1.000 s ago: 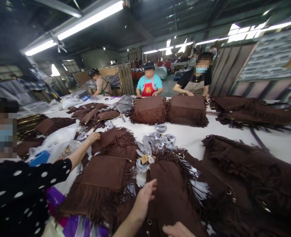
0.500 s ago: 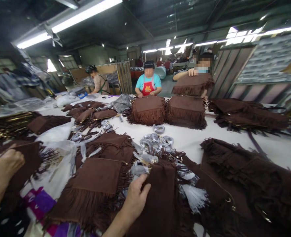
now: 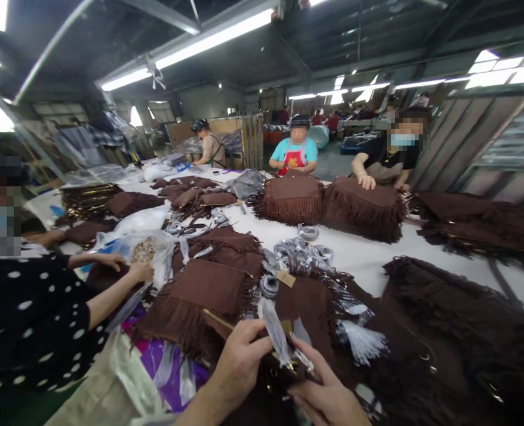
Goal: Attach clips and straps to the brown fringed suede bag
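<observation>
At the bottom centre, my left hand is closed on the edge of a dark brown bag with gold metal fittings. My right hand grips the same bag from the other side, its fingers bent around the fittings. Between both hands a strip of clear plastic wrapping stands up from the bag. Just beyond lies a brown fringed bag with a tan tag on it. Left of my hands rests another fringed bag. What each fingertip pinches is partly hidden.
Plastic-wrapped coiled straps lie mid-table. A heap of brown bags fills the right side, near a white bundle of ties. At left, a co-worker in a dotted sleeve handles a clear plastic bag. Other people stand across the table.
My right hand has come into view, and both hands now hold a bag. The view has swung left, showing the dotted-sleeved co-worker. Across the table, a person has lowered a bag onto a stack.
</observation>
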A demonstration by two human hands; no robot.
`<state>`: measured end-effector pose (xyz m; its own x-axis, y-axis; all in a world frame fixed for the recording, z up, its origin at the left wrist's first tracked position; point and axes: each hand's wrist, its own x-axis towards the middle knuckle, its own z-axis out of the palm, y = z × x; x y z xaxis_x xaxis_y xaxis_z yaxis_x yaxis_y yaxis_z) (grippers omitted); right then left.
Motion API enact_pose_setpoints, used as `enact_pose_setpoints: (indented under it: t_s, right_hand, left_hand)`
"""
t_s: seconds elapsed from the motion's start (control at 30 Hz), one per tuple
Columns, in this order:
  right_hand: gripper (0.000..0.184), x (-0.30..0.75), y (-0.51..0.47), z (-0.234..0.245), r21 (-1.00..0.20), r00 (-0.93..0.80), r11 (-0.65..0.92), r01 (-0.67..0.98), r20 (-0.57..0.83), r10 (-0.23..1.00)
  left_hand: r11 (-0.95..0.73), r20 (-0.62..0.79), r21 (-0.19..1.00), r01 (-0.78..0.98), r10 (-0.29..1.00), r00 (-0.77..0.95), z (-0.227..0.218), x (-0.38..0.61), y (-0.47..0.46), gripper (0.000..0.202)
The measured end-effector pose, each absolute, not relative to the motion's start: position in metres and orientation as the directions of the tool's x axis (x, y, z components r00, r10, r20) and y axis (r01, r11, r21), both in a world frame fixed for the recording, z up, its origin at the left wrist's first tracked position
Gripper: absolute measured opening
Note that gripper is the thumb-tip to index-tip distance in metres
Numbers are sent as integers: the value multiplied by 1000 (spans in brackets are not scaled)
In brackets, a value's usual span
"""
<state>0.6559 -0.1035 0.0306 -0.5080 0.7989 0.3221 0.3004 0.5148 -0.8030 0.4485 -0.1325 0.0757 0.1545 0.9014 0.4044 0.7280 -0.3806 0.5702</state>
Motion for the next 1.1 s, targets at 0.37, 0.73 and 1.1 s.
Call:
enact_pose_setpoints:
  t_s: [0.37,0.73,1.1]
  right_hand:
    - [40,637,-119,2,-461,-795,800,385,275,541]
    - [29,696,-98,-9,-475,-612,769,427,474,633]
    - [28,686,-99,-10,-518,-620,749,414,442,649]
  left_hand:
    - [169,-102,968,185,941,-321,68,459,-168,14]
    - [437,75,801,409,605,-792,12,345,-178,32]
    - [-138,56,709,692,989,139,33,406,-176,34]
